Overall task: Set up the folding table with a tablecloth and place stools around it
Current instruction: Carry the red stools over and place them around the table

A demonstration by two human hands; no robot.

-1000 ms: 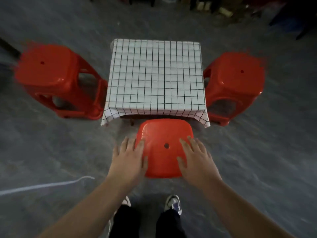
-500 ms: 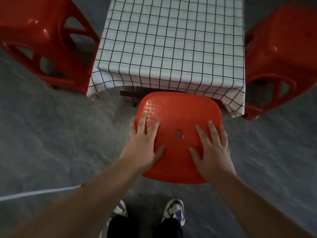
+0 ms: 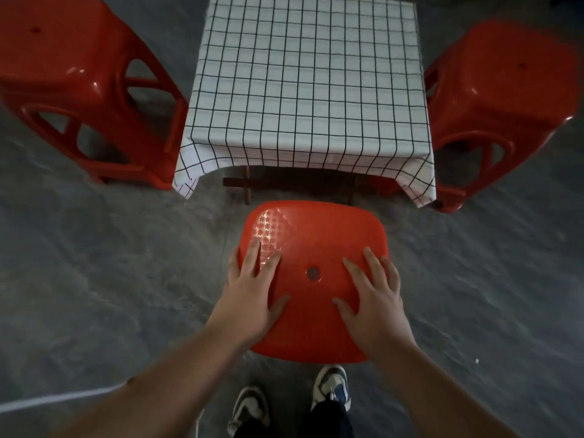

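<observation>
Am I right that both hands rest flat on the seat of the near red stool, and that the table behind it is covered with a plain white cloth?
Not quite: the head view shows the tablecloth is white with a black grid, not plain. Both the left hand and right hand do rest flat on the near red stool.

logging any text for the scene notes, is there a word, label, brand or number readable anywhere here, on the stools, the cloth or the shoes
None: no readable text in this view.
Near red plastic stool under both hands: only an embossed star-like pattern and a centre hole.
White tablecloth with black grid lines: lines only.
Left red plastic stool and right red plastic stool: plain.
White and blue sneakers: any marking is too blurred to read.
</observation>
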